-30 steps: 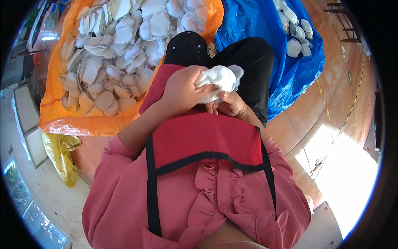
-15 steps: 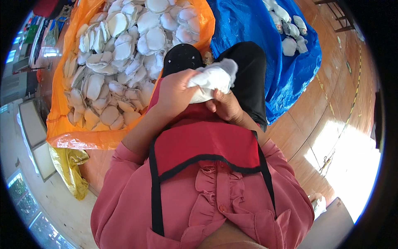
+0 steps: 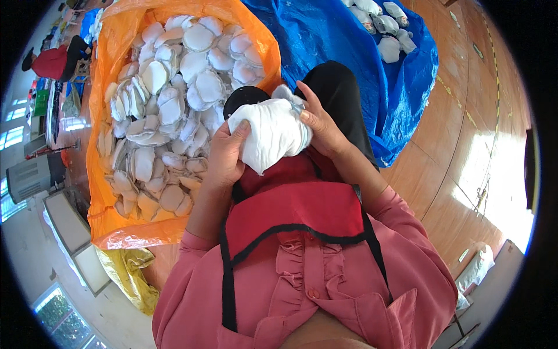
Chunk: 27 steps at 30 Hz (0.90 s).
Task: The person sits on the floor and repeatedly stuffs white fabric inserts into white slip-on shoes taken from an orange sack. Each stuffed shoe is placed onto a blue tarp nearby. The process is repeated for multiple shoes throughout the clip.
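Over my lap I hold a white cloth bundle [image 3: 268, 135], its surface creased and a small grey-and-white knob at its far right end. My left hand [image 3: 228, 154] grips the bundle's left side, thumb on top and fingers partly hidden below. At the right end my right hand [image 3: 323, 127] has its thumb against the bundle beside the knob, and its index finger stretches up past it. What the bundle contains cannot be seen.
Left of my knees a large orange plastic sack [image 3: 125, 231] lies open, heaped with white rounded pads [image 3: 197, 38]. To the right spreads a blue plastic sheet [image 3: 401, 125] with several white bundles [image 3: 388, 49] on it. Yellow plastic [image 3: 136, 285] lies behind the orange sack. Another person [image 3: 53, 61] is at the far left.
The bundle has turned and now shows a wider white face. My left hand has shifted down its left side, and my right hand has risen to the knob end. The whole view has shifted slightly.
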{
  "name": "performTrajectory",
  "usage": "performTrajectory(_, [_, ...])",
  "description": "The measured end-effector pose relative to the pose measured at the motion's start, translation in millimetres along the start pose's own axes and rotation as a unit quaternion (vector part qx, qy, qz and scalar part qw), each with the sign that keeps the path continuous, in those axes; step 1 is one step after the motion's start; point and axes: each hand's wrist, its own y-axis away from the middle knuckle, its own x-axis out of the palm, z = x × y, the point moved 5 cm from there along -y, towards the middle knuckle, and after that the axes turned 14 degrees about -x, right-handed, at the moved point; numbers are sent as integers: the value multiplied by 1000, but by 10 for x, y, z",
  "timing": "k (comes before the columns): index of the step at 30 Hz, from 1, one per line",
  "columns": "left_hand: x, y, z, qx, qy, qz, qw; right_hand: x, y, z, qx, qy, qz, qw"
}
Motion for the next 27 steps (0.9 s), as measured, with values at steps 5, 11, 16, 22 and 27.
performTrajectory(5, [-76,-129,160,-21,13,45,999,86,19,-75,75,-164,3,984])
performTrajectory(11, [-239,-172,122,-5,-15,-28,999,93,77,-96,8,-43,-95,995])
performTrajectory(16, [-307,-243,108,-78,196,78,974,88,-34,-73,-55,-31,-171,983])
performTrajectory(22, [41,-150,409,-171,268,54,947,116,-139,-137,-88,149,-202,964])
performTrajectory(27, [13,-436,244,-7,149,-30,988,143,-46,-266,-52,105,-161,980])
